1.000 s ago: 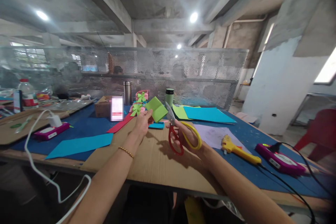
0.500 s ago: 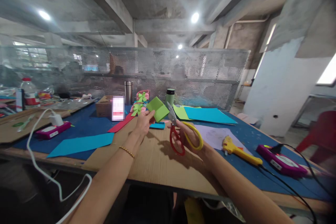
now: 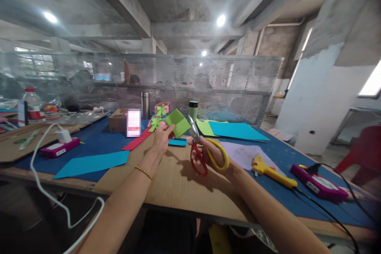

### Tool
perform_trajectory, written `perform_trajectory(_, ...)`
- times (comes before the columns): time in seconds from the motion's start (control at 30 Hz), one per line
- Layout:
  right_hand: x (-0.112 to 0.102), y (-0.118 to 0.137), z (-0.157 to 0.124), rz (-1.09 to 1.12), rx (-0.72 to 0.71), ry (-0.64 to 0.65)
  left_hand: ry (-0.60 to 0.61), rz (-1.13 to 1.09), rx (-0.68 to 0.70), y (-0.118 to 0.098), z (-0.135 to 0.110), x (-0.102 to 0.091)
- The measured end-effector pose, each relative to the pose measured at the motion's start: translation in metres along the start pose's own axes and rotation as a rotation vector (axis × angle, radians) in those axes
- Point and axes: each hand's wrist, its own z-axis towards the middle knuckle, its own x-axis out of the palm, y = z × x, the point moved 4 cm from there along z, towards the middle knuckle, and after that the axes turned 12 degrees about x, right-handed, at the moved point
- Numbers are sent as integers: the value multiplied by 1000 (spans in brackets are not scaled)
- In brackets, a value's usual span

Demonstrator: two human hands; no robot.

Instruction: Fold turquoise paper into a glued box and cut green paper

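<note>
A creased square of green paper is pinched at its lower left edge by my left hand, held up above the cardboard sheet. My right hand grips scissors with one red and one yellow handle loop. Their blades point up beside the right corner of the green paper; whether they touch it I cannot tell. Behind my left hand sit small pink pieces with green paper bows. A blue strip lies on the table below the green paper.
To the right are a yellow glue gun, a purple power box, lilac paper and blue sheets. A green tumbler, steel flask and cardboard box stand behind. A white cable hangs at left.
The green paper and the scissors have shifted slightly left. Both hands keep their hold.
</note>
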Motion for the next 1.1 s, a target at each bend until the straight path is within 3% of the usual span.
perform_trajectory(0.2,1,-1,0,17,37,91,-50,-52,13,-3,0,1)
perform_trajectory(0.37,6,2,-7,-55,26,69,-265,65,31,-16,4,-15)
perform_trajectory(0.47,-2,7,-4,-85,-48,-32,-333,158,45,-21,5,-23)
perform_trajectory(0.53,-13,11,0,-36,-124,-173,-314,182,48,-21,3,-21)
perform_trajectory(0.6,-26,12,4,23,-191,-323,-214,256,78,-21,-3,-11)
perform_trajectory(0.73,-41,10,9,50,-246,-509,130,468,179,-22,-21,18)
perform_trajectory(0.93,-48,12,3,-123,-341,-729,431,436,94,-22,-39,39)
perform_trajectory(1.0,-50,13,3,-119,-361,-743,504,429,63,-22,-43,43)
perform_trajectory(1.1,-51,12,8,-24,-376,-658,591,372,8,-23,-49,47)
